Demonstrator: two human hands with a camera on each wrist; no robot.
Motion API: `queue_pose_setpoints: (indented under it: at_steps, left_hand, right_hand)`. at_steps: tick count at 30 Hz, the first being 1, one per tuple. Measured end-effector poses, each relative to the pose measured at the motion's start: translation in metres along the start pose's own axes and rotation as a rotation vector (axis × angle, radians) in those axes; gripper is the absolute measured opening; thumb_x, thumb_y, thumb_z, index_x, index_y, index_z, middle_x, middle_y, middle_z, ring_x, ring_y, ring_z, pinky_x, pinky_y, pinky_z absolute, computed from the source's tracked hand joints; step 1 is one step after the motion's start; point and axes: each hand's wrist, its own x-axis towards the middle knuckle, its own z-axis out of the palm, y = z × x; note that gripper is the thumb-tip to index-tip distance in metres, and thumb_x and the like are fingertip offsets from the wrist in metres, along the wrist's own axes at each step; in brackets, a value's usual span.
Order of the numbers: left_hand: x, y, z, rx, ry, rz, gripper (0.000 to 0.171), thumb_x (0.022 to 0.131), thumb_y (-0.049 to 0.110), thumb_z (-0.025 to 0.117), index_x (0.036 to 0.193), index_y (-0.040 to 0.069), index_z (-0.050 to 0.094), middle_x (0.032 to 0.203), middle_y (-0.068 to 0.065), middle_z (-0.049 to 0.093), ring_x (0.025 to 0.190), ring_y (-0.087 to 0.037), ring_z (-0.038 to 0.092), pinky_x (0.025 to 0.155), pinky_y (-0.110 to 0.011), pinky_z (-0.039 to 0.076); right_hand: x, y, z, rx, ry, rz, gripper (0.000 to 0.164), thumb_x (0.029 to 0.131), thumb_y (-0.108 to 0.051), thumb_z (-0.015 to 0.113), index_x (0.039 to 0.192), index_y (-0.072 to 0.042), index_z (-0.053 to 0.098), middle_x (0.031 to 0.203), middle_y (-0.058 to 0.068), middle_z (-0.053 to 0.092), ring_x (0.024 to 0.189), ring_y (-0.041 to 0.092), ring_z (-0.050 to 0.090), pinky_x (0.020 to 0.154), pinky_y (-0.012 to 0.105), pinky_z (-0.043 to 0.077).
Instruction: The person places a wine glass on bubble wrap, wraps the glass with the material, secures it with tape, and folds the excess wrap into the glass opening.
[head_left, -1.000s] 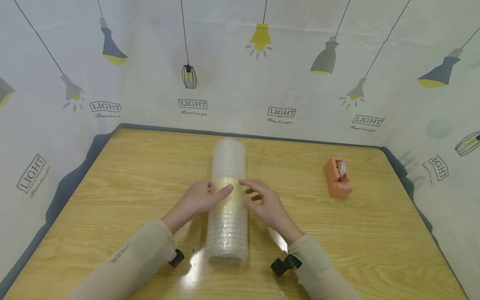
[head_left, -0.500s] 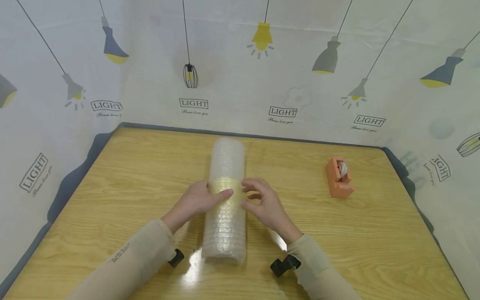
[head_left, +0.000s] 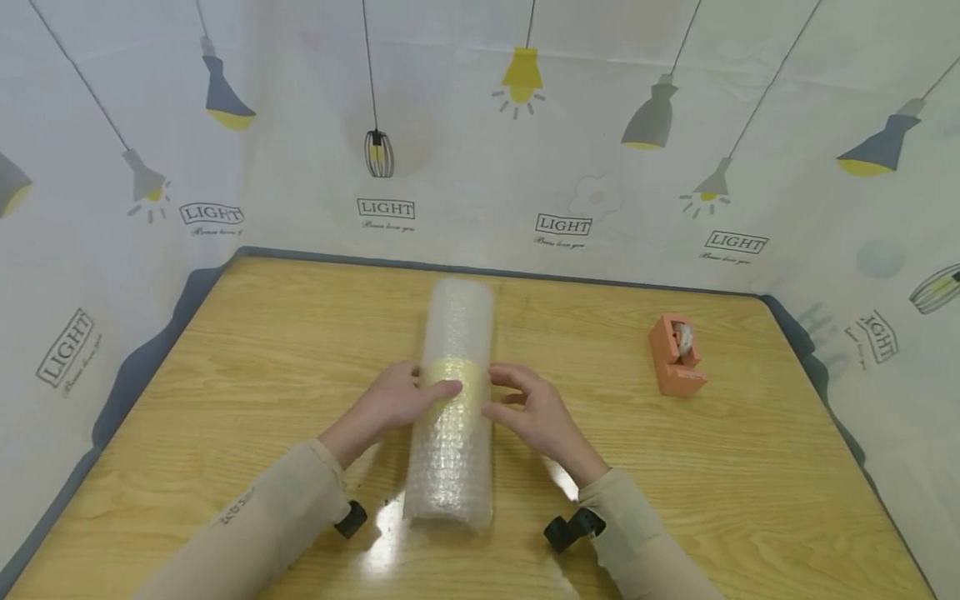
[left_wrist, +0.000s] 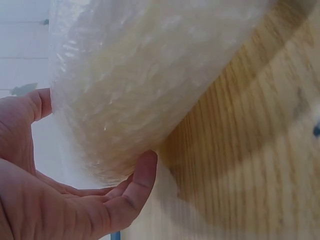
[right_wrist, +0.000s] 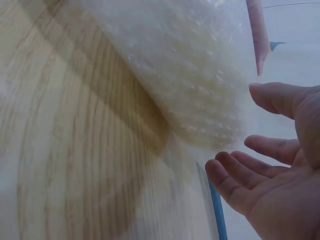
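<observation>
The left hand [head_left: 392, 400] is gripping the bubble-wrap roll [head_left: 451, 462] while the right hand [head_left: 538, 414] is curving loosely just beside it, so lopsided pressure could send it rolling

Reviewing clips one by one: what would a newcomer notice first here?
Probably the shiny bubble-wrap roll, central in the head view, gripped by the left hand, with the right hand at its other side. Next, the orange tape dispenser, right of it on the table, then the lamps printed on the backdrop behind.
</observation>
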Motion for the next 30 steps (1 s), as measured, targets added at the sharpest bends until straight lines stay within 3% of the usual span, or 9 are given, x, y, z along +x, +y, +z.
queue_pose_setpoints:
  at_steps: [11, 16, 30]
  left_hand:
    - [0.006, 0.001, 0.010, -0.209, -0.034, 0.032, 0.084, 0.092, 0.048, 0.070, 0.149, -0.005, 0.038, 0.145, -0.026, 0.050, 0.133, -0.042, 0.050, 0.111, -0.060, 0.043]
    - [0.008, 0.001, 0.014, -0.256, -0.058, 0.041, 0.078, 0.092, 0.046, 0.068, 0.145, -0.004, 0.041, 0.143, -0.025, 0.050, 0.132, -0.042, 0.050, 0.112, -0.060, 0.041]
    - [0.014, -0.002, 0.019, -0.204, -0.112, 0.095, 0.071, 0.095, 0.057, 0.066, 0.144, 0.007, 0.056, 0.137, -0.014, 0.063, 0.125, -0.033, 0.059, 0.108, -0.055, 0.048]
  right_hand:
    - [-0.003, -0.004, -0.011, -0.059, 0.034, -0.057, 0.051, 0.091, -0.003, 0.076, 0.138, 0.004, 0.059, 0.141, 0.024, 0.058, 0.122, 0.044, 0.061, 0.099, 0.056, 0.055]
    - [-0.004, -0.004, -0.012, -0.059, 0.053, -0.069, 0.051, 0.090, -0.002, 0.077, 0.138, 0.004, 0.059, 0.141, 0.023, 0.058, 0.121, 0.044, 0.061, 0.098, 0.058, 0.055]
    - [-0.005, -0.002, -0.012, -0.111, 0.065, -0.116, 0.050, 0.090, -0.003, 0.078, 0.136, 0.005, 0.060, 0.139, 0.022, 0.059, 0.117, 0.043, 0.062, 0.095, 0.059, 0.055]
